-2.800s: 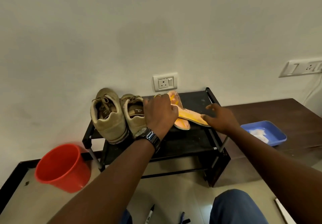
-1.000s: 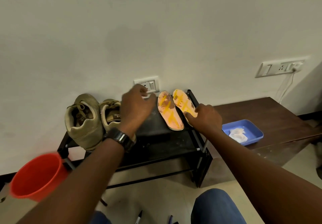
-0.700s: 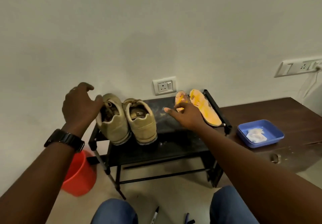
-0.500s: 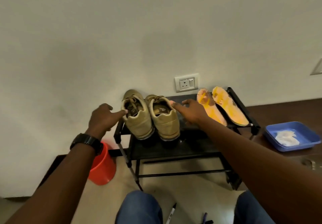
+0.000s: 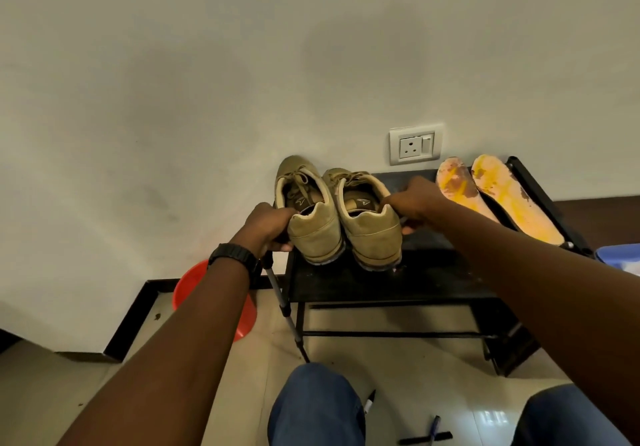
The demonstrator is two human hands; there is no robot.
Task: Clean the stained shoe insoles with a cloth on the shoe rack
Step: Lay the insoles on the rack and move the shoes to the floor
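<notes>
Two orange insoles with brown stains lie side by side at the right end of the black shoe rack [image 5: 391,282]: the left insole [image 5: 457,185] and the right insole [image 5: 509,199]. A pair of tan shoes stands heels toward me at the rack's left end. My left hand [image 5: 268,225] grips the outer side of the left shoe [image 5: 311,223]. My right hand [image 5: 414,201] grips the outer side of the right shoe [image 5: 370,230]. The cloth is not clearly in view.
A red bucket [image 5: 197,289] stands on the floor left of the rack, partly behind my left arm. A blue tray [image 5: 620,255] shows at the right edge. A wall socket [image 5: 415,144] sits above the rack. Pens [image 5: 369,400] lie on the floor by my knees.
Both hands left the insoles, which now lie flat at the rack's right end, and moved left to the shoes. They now grip the pair from either side. The view shifted left.
</notes>
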